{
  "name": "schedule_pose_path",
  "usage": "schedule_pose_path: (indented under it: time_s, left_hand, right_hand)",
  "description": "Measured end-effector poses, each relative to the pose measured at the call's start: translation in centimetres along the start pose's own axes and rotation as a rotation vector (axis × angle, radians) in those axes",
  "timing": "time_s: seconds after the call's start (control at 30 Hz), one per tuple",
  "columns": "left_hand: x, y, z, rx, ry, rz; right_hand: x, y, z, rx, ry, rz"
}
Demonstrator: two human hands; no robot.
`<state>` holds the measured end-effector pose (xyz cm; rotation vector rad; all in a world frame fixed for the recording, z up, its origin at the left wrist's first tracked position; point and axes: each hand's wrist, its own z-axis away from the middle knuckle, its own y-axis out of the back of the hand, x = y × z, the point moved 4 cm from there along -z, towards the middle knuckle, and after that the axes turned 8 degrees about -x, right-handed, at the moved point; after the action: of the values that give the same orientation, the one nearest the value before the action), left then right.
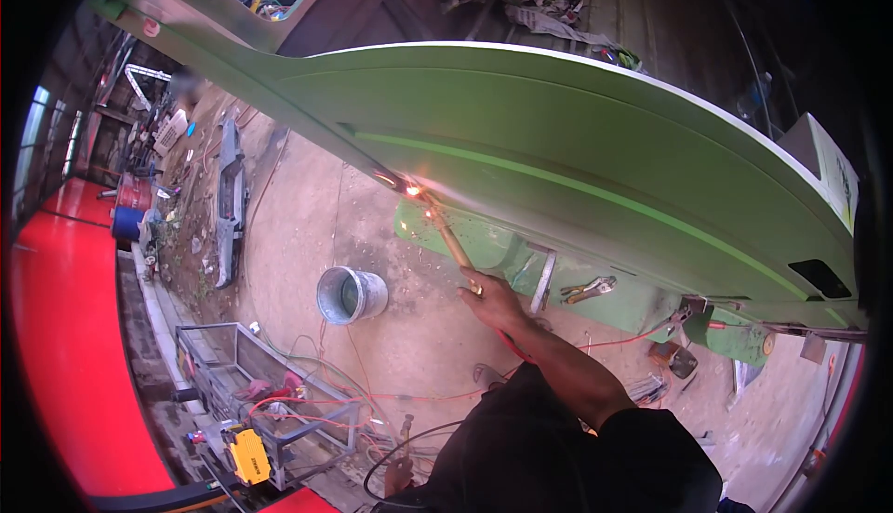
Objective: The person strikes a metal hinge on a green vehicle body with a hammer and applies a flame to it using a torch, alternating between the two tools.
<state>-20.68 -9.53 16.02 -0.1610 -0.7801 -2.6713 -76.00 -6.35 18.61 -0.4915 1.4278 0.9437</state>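
Note:
My right hand (493, 301) is wrapped around a brass gas torch (453, 237). Its tip meets the lower edge of a large green vehicle body panel (521, 122), where a bright orange glow and sparks (413, 191) show. The metal beside the glow looks darkened. A red hose (517, 349) runs back under my right forearm. Low in the view, my left hand (400, 474) looks closed around a short hammer-like tool (406, 426), too small and partly hidden to name surely. A black cable (381, 466) curves beside that hand.
A bucket (353, 295) stands on the concrete floor. Locking pliers (590, 289) rest by the panel's lower green section. A metal frame (279, 392), a yellow DeWalt item (249, 457) and red hoses lie lower left. A red vehicle panel (70, 346) stands at the left.

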Motion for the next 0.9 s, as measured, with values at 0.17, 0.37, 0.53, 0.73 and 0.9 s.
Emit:
schedule_pose_path:
  time_s: [0.17,0.37,0.53,0.73,0.9]
  left_hand:
    - [-0.3,0.3,-0.6,-0.025,0.015,0.048]
    - [1.8,0.5,0.8,-0.018,-0.004,-0.020]
    - [1.2,0.2,0.4,0.027,0.032,-0.016]
    - [0.4,0.3,-0.7,0.010,-0.014,-0.078]
    - [1.1,0.4,0.2,0.019,-0.035,-0.099]
  right_hand:
    - [-0.3,0.2,0.0,-0.033,-0.016,0.003]
    - [-0.3,0.2,0.0,-0.035,-0.010,-0.003]
    - [0.1,0.1,-0.1,-0.029,-0.005,0.013]
    - [-0.4,0.3,-0.1,-0.042,-0.026,0.011]
    - [-1.0,0.6,-0.2,-0.057,-0.021,0.005]
